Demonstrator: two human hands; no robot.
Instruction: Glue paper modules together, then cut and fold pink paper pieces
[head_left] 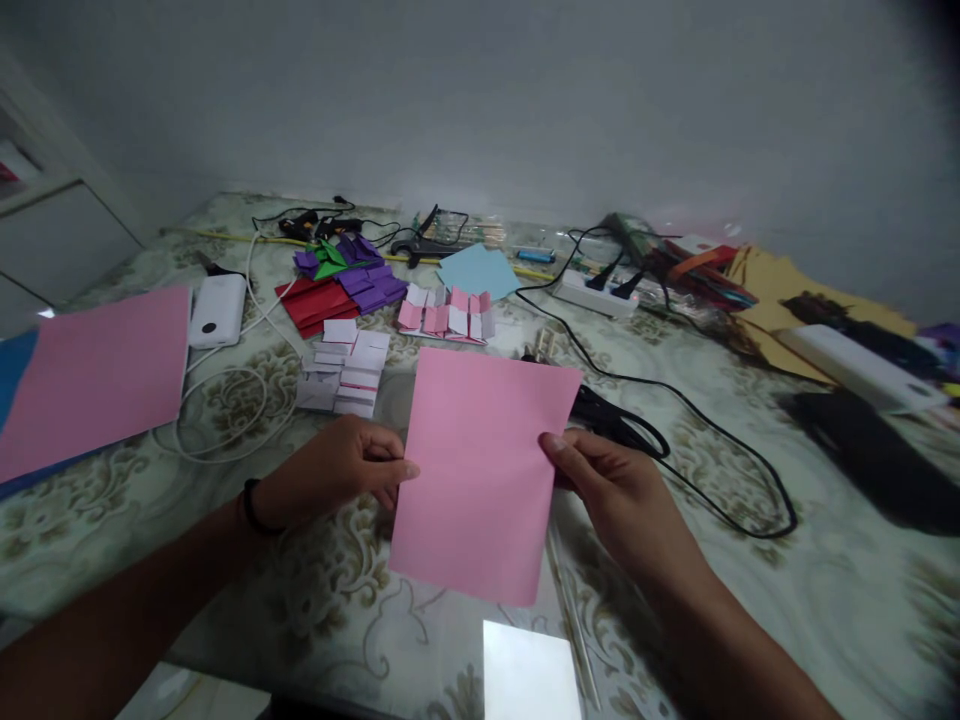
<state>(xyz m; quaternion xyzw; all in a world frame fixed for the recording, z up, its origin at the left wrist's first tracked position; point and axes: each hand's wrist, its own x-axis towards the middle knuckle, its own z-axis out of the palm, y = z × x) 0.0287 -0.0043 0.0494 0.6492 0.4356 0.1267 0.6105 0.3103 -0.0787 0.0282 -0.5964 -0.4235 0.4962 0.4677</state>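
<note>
A pink sheet of paper [480, 480] is held up over the table, tilted slightly. My left hand [364, 465] pinches its left edge, thumb in front and fingers behind. On the right edge my right hand [600, 480] grips it the same way, thumb on the front face. Below the sheet, near the table's front edge, lies a small white paper [531, 675], with thin sticks [574, 610] beside it. Folded white pieces [345, 370] and folded pink and white pieces [448, 314] lie just beyond the sheet.
On the left are a pink sheet [97, 375] and a white power bank [217, 312] with a cable. Farther back lie red [319, 305], purple and blue papers [480, 270]. A power strip [598, 292], black cables, yellow papers [810, 290] and a black pouch [877, 460] occupy the right.
</note>
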